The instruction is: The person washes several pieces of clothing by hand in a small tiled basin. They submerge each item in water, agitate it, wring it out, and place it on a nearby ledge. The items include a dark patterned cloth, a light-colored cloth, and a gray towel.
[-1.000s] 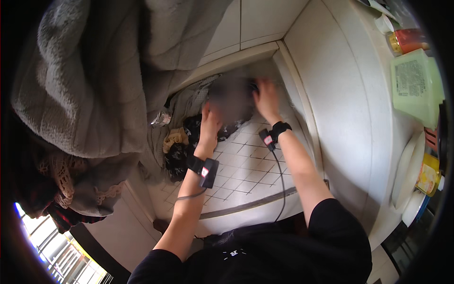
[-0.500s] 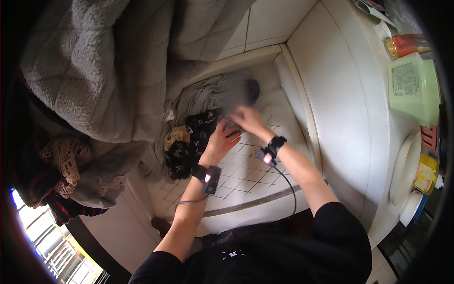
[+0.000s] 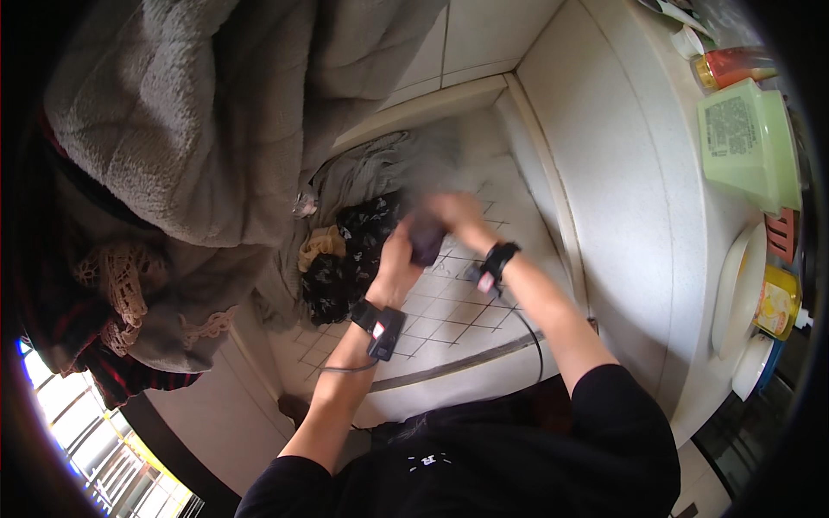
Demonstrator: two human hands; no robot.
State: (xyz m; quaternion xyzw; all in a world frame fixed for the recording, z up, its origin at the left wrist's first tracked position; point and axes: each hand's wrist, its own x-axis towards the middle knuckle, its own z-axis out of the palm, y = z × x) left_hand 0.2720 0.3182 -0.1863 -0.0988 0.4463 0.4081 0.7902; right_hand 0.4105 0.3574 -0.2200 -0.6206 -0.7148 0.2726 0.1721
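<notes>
A small dark purplish cloth (image 3: 426,243) is held between my hands above the white tiled surface. My left hand (image 3: 397,259) is closed on its left side. My right hand (image 3: 458,213) is curled at its upper right edge, blurred by motion. A hazy patch hides part of the fingertips. Just left of my hands lies a black patterned garment (image 3: 367,226), with a cream cloth (image 3: 322,245) next to it. Behind them a grey knitted garment (image 3: 367,168) is spread toward the far wall.
A thick grey fleece blanket (image 3: 164,129) hangs at the upper left, above lace-trimmed clothes (image 3: 121,285). On the right, a ledge holds a green plastic tub (image 3: 747,142), a red bottle (image 3: 734,67), a white dish (image 3: 738,289) and a yellow container (image 3: 777,302). Cables run from both wristbands.
The dark round shape beyond my hands is no longer there, and dark cloth now shows between them. My right hand has shifted slightly and is more blurred.
</notes>
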